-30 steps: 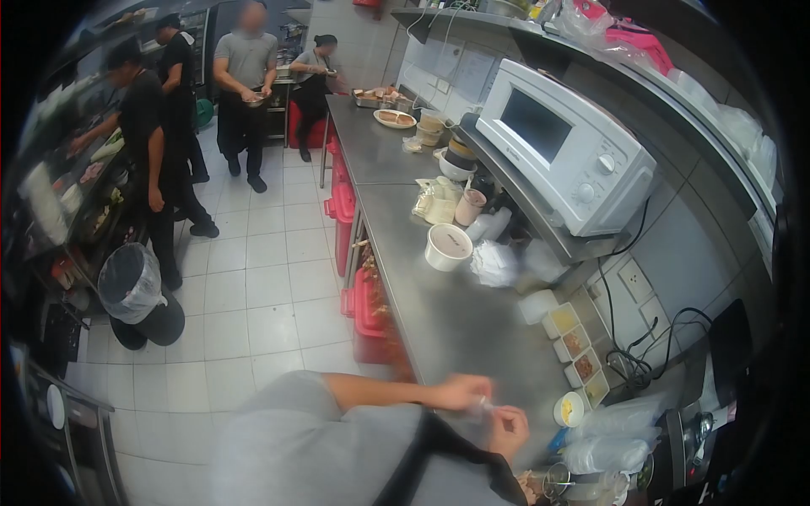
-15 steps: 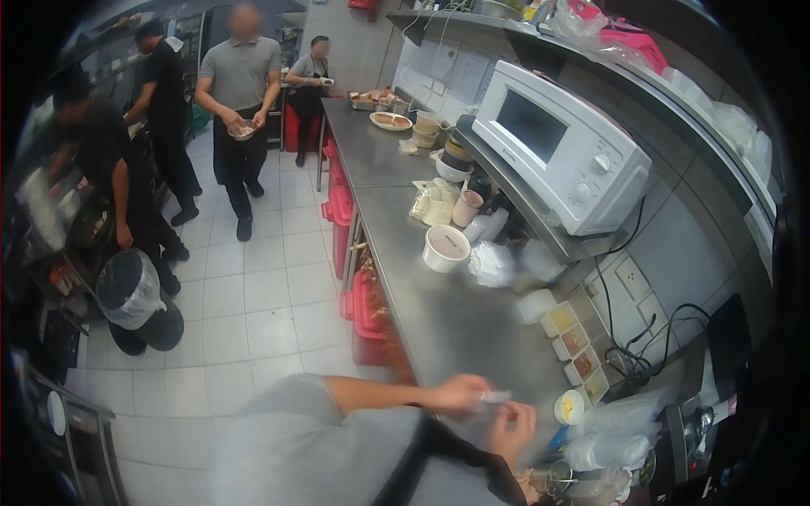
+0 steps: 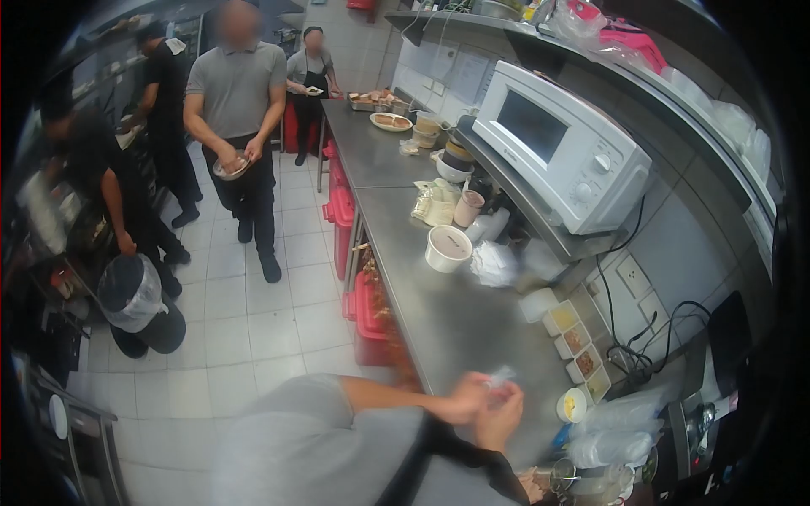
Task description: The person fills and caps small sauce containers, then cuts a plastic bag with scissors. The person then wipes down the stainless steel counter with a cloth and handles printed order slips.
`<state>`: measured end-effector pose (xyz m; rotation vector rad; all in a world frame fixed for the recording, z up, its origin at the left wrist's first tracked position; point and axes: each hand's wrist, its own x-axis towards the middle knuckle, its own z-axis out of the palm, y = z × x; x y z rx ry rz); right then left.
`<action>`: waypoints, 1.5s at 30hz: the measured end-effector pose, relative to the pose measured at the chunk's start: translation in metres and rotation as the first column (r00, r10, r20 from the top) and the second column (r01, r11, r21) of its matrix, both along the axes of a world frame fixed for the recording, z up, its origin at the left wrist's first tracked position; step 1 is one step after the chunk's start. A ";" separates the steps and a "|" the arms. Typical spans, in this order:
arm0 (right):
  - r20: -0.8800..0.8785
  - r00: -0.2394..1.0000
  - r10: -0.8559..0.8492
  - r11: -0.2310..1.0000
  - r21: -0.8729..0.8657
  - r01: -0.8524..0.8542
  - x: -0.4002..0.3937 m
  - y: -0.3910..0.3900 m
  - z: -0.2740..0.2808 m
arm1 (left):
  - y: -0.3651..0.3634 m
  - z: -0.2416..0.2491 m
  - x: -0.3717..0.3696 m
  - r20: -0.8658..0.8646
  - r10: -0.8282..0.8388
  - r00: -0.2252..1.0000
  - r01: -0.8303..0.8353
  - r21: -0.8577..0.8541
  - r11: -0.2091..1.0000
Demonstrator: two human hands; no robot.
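Observation:
My left hand and my right hand meet over the near end of the steel counter. Pinched between their fingers is a small piece of clear plastic, blurred by motion, its lower part hidden by the fingers. To the right of my hands sits a white cup with yellow contents. Beyond it, a row of small white tubs with yellow and brown contents runs along the wall side. Clear plastic bags lie beside the cup.
A lidded white tub stands farther up the counter, near a white microwave on a raised shelf. Red bins are under the counter. On the tiled floor a person carrying a bowl walks this way; other people stand at left and behind.
My hands have come closer together, and the clear plastic has risen slightly between them. The person with the bowl has stepped nearer; the person at the back has turned.

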<state>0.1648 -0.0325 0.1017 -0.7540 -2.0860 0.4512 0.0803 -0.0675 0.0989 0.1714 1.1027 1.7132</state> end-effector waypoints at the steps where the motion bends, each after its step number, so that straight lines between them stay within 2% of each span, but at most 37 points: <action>1: 0.016 1.000 -0.020 1.000 -0.003 0.020 0.000 -0.001 0.000 | -0.003 0.003 0.000 0.020 0.000 1.000 0.000 0.001 1.000; 4: 0.040 0.997 -0.066 0.998 -0.016 0.066 -0.002 -0.003 0.000 | -0.005 0.005 0.000 0.010 -0.013 1.000 0.013 0.001 1.000; 7: 0.015 0.997 -0.079 0.996 -0.049 0.080 -0.001 0.002 -0.005 | 0.005 -0.015 0.003 -0.031 0.003 1.000 0.000 0.083 0.997; 10: -0.019 0.998 -0.052 0.992 -0.114 0.050 0.001 0.004 -0.005 | 0.011 -0.046 -0.011 -0.309 -0.110 0.945 0.154 0.119 0.981; 13: -0.051 0.998 -0.026 0.980 -0.197 0.015 0.004 0.007 -0.015 | 0.010 -0.065 -0.020 -0.405 -0.139 0.904 0.249 0.232 0.940; 17: -0.077 0.997 -0.015 0.959 -0.283 -0.007 0.005 0.006 -0.010 | 0.005 -0.065 -0.039 -0.675 -0.239 0.698 0.399 0.090 0.912; 19: -0.102 0.995 0.006 0.946 -0.321 -0.038 0.004 0.006 -0.006 | -0.005 -0.042 -0.048 -0.774 -0.312 0.550 0.451 -0.039 0.892; 22: -0.136 0.989 0.057 0.926 -0.364 -0.103 0.004 0.012 -0.010 | 0.002 -0.062 -0.059 -0.913 -0.219 0.343 0.444 -0.048 0.895; 25: -0.194 0.975 0.107 0.875 -0.446 -0.185 0.007 0.024 -0.025 | -0.005 -0.059 -0.064 -0.800 -0.334 0.498 0.550 -0.006 0.835; 27: -0.233 0.962 0.141 0.833 -0.498 -0.243 0.008 0.030 -0.033 | -0.011 -0.054 -0.065 -0.747 -0.417 0.518 0.606 -0.024 0.795; 30: -0.231 0.964 0.131 0.888 -0.405 -0.217 0.009 0.021 -0.023 | -0.009 -0.064 -0.062 -0.672 -0.475 0.569 0.625 -0.022 0.780; 31: -0.154 0.980 0.122 0.910 -0.376 -0.173 0.011 0.025 -0.032 | -0.008 -0.069 -0.059 -0.648 -0.482 0.590 0.621 -0.017 0.783; 33: 0.000 0.996 0.095 0.948 -0.306 -0.090 0.016 0.035 -0.051 | -0.004 -0.080 -0.041 -0.415 -0.375 0.829 0.486 0.203 0.850; 34: -0.006 0.995 0.099 0.968 -0.232 -0.097 0.017 0.035 -0.054 | -0.002 -0.084 -0.034 -0.272 -0.315 0.909 0.390 0.294 0.873; 36: -0.020 0.994 0.109 0.991 -0.075 -0.110 0.014 0.035 -0.057 | 0.005 -0.092 -0.036 -0.359 -0.297 0.885 0.399 0.255 0.881; 37: -0.008 0.995 0.099 0.987 -0.125 -0.099 0.014 0.037 -0.058 | 0.008 -0.096 -0.038 -0.400 -0.289 0.870 0.402 0.235 0.885; 38: 0.005 0.996 0.088 0.980 -0.180 -0.085 0.017 0.038 -0.061 | 0.010 -0.103 -0.037 -0.531 -0.222 0.818 0.371 0.192 0.909; 40: 0.002 0.997 0.078 0.946 -0.315 -0.073 0.023 0.037 -0.068 | 0.011 -0.114 -0.035 -0.757 -0.098 0.646 0.290 0.124 0.949; 43: -0.053 0.997 0.065 0.855 -0.513 -0.083 0.025 0.039 -0.071 | 0.014 -0.124 -0.038 -0.895 -0.021 0.445 0.299 0.126 0.946; 45: -0.079 0.996 0.030 0.788 -0.612 -0.072 0.028 0.034 -0.070 | 0.015 -0.122 -0.036 -0.897 -0.040 0.441 0.312 0.112 0.943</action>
